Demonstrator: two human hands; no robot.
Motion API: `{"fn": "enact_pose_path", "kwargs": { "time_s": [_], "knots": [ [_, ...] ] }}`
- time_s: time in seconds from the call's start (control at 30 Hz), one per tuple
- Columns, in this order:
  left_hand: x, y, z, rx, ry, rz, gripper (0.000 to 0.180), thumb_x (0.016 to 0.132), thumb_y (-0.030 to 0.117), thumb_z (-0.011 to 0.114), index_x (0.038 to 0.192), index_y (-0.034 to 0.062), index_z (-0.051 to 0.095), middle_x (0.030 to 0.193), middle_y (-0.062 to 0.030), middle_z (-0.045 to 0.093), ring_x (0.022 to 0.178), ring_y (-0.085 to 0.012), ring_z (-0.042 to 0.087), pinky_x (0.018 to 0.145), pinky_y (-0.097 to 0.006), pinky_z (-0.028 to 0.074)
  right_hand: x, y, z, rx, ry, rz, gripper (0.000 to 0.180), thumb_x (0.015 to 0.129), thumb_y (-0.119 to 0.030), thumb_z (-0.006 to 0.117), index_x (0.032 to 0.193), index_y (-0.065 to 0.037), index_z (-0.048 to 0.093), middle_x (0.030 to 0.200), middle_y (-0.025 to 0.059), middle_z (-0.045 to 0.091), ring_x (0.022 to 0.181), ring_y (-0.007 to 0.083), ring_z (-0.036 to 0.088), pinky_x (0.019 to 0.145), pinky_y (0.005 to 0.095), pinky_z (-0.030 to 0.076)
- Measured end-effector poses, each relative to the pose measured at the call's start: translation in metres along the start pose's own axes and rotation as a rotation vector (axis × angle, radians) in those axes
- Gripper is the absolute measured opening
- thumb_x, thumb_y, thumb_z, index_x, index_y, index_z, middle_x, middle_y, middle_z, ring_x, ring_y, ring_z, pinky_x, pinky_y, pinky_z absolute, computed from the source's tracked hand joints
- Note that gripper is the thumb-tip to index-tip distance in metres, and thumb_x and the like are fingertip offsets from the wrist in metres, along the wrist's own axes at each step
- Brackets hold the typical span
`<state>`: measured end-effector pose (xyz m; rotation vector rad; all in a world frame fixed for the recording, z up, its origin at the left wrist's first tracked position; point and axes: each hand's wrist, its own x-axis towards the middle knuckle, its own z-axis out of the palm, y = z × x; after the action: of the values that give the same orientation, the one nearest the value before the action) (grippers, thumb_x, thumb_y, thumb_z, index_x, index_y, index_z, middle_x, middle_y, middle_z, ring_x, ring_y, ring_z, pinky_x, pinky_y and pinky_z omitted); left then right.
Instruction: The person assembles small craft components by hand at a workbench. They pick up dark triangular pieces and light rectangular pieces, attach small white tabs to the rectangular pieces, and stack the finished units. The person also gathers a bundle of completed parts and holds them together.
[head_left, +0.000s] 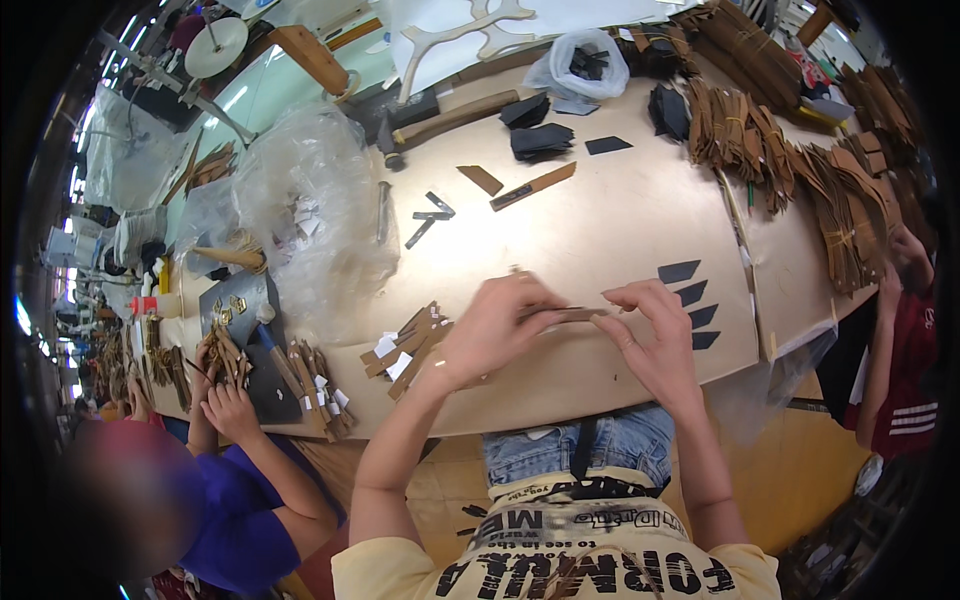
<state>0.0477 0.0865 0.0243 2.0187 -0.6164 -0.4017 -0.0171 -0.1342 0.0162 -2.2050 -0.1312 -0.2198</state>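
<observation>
A narrow brown leather strip (pixel 580 314) is stretched level between my two hands, above the near part of the table. My left hand (pixel 500 328) pinches its left end, thumb and fingers pressed together and slightly blurred. At the other end, my right hand (pixel 655 335) grips the strip between thumb and forefinger. Several slanted black pieces (pixel 690 293) lie in a column just right of my right hand. Beside my left wrist is a loose pile of brown strips (pixel 428 325) with white paper tags. Two flat brown pieces (pixel 535 187) rest farther back.
A hammer (pixel 450 118) and stacks of black pieces (pixel 540 142) lie at the back, near a plastic bag (pixel 590 65). Clear plastic sheeting (pixel 310 200) covers the left side. Bundled brown strips (pixel 745 140) fill the right. Co-workers' hands (pixel 230 408) work at left and far right.
</observation>
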Motion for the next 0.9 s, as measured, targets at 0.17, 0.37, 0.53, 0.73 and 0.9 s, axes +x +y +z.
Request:
{"fn": "enact_pose_path", "kwargs": {
  "time_s": [0.17,0.37,0.53,0.73,0.9],
  "knots": [
    [-0.082,-0.011,-0.07,0.063,0.145,-0.444,0.026,0.087,0.012,0.074,0.11,0.0002,0.071,0.097,-0.0134,0.071,0.094,-0.0198,0.068,0.084,-0.033,0.055,0.007,-0.007,0.003,0.037,0.004,-0.014,0.017,0.083,-0.012,0.075,0.099,-0.007,0.071,0.092,0.0065,0.067,0.086,0.023,0.063,0.083,0.0347,0.045],
    [-0.121,-0.055,-0.105,0.67,0.635,-0.287,0.018,0.087,0.012,0.071,0.099,-0.0008,0.069,0.098,-0.0175,0.069,0.092,-0.0335,0.066,0.08,-0.04,0.051,0.015,-0.041,-0.02,0.487,-0.222,0.043,0.012,0.082,-0.007,0.073,0.094,-0.002,0.071,0.089,0.0074,0.068,0.081,0.0228,0.064,0.076,0.0322,0.049],
    [-0.073,-0.144,-0.202,0.716,0.934,-0.185,0.015,0.089,0.014,0.067,0.095,0.0005,0.071,0.088,-0.0183,0.069,0.083,-0.0356,0.067,0.076,-0.042,0.051,0.01,-0.082,-0.058,1.227,-0.632,-0.249,0.012,0.081,-0.012,0.074,0.09,-0.003,0.073,0.089,0.0084,0.071,0.078,0.0235,0.066,0.07,0.0341,0.051],
    [-0.051,-0.209,-0.234,0.856,0.693,-0.55,0.029,0.081,0.027,0.073,0.099,0.0041,0.076,0.086,-0.0185,0.071,0.082,-0.0364,0.068,0.077,-0.042,0.053,0.009,-0.106,-0.073,1.327,-0.803,-0.473,0.018,0.084,-0.017,0.078,0.101,-0.013,0.075,0.084,0.0058,0.068,0.072,0.0218,0.064,0.063,0.0365,0.046],
    [-0.063,-0.213,-0.226,0.822,0.885,-0.543,0.028,0.076,0.03,0.076,0.089,0.0056,0.077,0.085,-0.0182,0.071,0.082,-0.0379,0.069,0.076,-0.044,0.054,0.012,-0.106,-0.081,1.3,-0.834,-0.417,0.02,0.075,-0.018,0.086,0.091,-0.011,0.077,0.085,0.0044,0.067,0.073,0.0228,0.064,0.065,0.0378,0.043]
  ]
}}
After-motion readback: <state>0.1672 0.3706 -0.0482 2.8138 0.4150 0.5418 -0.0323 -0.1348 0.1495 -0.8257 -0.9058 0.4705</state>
